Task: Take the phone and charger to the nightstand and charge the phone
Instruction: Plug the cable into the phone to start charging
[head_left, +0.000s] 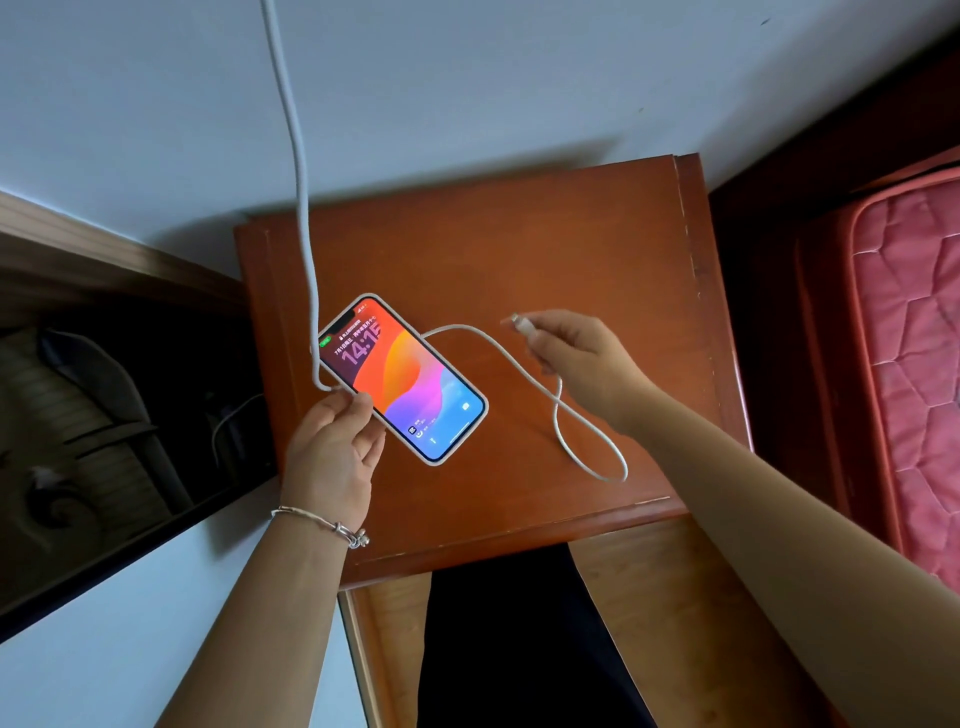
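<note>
While the left hand (332, 447) pinches the lit phone (402, 378) by its long edge on the nightstand (571, 249), the right hand (582, 353) grips the white cable's plug (522, 325), not yet inserted. Steadying the phone and aligning the plug squarely with the bottom port should seat it cleanly.

A pink quilted mattress (914, 332) is lying off to my right, a dark open shelf (104, 415) is sitting to my left, and a grey wall (519, 78) is standing ahead.

phone (402, 378) screen reads "14:15" (date line blurred)
</note>
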